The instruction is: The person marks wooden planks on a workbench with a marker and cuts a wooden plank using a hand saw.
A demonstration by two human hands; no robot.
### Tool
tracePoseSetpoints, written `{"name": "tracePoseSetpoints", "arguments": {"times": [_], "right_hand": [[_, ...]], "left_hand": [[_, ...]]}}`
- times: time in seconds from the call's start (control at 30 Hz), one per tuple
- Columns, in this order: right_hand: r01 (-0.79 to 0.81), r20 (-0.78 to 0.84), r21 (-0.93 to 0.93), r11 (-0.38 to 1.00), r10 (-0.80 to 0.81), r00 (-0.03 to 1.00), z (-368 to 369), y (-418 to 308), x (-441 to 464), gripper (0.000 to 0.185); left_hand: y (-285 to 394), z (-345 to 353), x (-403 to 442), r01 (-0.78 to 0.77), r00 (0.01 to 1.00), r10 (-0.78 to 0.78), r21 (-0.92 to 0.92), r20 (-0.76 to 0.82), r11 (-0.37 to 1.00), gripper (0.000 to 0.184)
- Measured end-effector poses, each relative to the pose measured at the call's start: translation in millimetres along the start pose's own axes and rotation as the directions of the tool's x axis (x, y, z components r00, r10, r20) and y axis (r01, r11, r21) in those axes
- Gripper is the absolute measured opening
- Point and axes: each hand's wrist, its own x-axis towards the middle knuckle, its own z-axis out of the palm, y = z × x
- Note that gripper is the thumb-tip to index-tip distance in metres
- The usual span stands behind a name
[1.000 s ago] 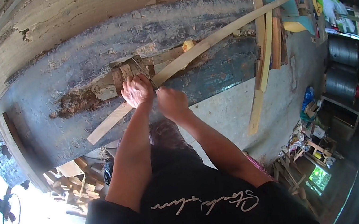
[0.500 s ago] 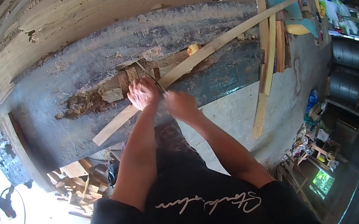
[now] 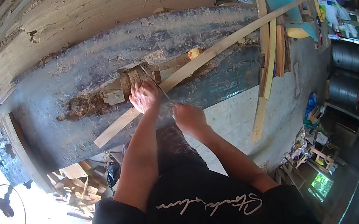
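A long pale wooden strip point(image 3: 117, 127) lies slantwise across a dark, rough wooden slab point(image 3: 53, 129). My left hand point(image 3: 144, 97) grips the strip near its middle, fingers curled over it. Closed around the near end of a thin saw point(image 3: 163, 92) is my right hand point(image 3: 189, 119), on the body side of the strip. The saw is seen almost edge-on, crossing the strip just right of my left hand; its handle is hidden in my fist. Beneath its far end, small wood blocks point(image 3: 133, 76) sit in a hollow of the slab.
A yellowish lump point(image 3: 194, 53) rests by the hollow. Several narrow boards point(image 3: 266, 89) lean at the slab's right end. Behind stands a wide plank point(image 3: 121, 2). Offcuts point(image 3: 77, 185) are piled below left, and dark drums point(image 3: 345, 85) stand at right.
My right hand has drawn back toward my body and slightly right, pulling the saw with it. My left hand stays on the wooden strip.
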Motion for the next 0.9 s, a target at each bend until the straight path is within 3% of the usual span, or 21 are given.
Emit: {"name": "tracePoseSetpoints", "arguments": {"times": [0.07, 0.17, 0.4, 0.5, 0.6, 0.67, 0.77, 0.9], "right_hand": [[0.101, -0.085, 0.072, 0.992, -0.095, 0.992, 6, -4, 21, 0.034], [0.110, -0.023, 0.058, 0.992, -0.109, 0.994, 10, -11, 61, 0.033], [0.023, 0.032, 0.026, 0.999, -0.024, 0.999, -8, 5, 4, 0.036], [0.169, -0.042, 0.087, 0.982, -0.166, 0.985, 2, -5, 45, 0.037], [0.128, -0.026, 0.047, 0.991, -0.127, 0.992, 5, -5, 41, 0.037], [0.012, 0.037, 0.018, 1.000, -0.013, 0.999, -11, 1, 2, 0.036], [0.025, -0.011, -0.007, 1.000, -0.025, 1.000, -10, 2, -8, 0.029], [0.125, -0.032, 0.042, 0.991, -0.124, 0.992, 7, -8, 52, 0.036]], "left_hand": [[0, 1, 2, -0.022, 0.999, 0.022, 0.004, -0.032, 1.000, 0.038], [0, -1, 2, -0.014, 1.000, 0.014, 0.013, -0.014, 1.000, 0.037], [-2, 3, -1, -0.009, 1.000, 0.008, 0.022, 0.014, 1.000, 0.037], [-2, 6, 2, -0.028, 0.999, 0.029, 0.029, -0.023, 0.999, 0.038], [-3, 12, 3, 0.003, 0.999, -0.002, 0.024, -0.046, 1.000, 0.035], [-3, 12, 4, 0.003, 1.000, -0.003, 0.021, -0.023, 1.000, 0.035], [-4, 9, 1, 0.000, 1.000, 0.000, 0.025, -0.004, 1.000, 0.037], [0, 3, 2, -0.005, 0.999, 0.005, 0.024, -0.039, 1.000, 0.037]]}}
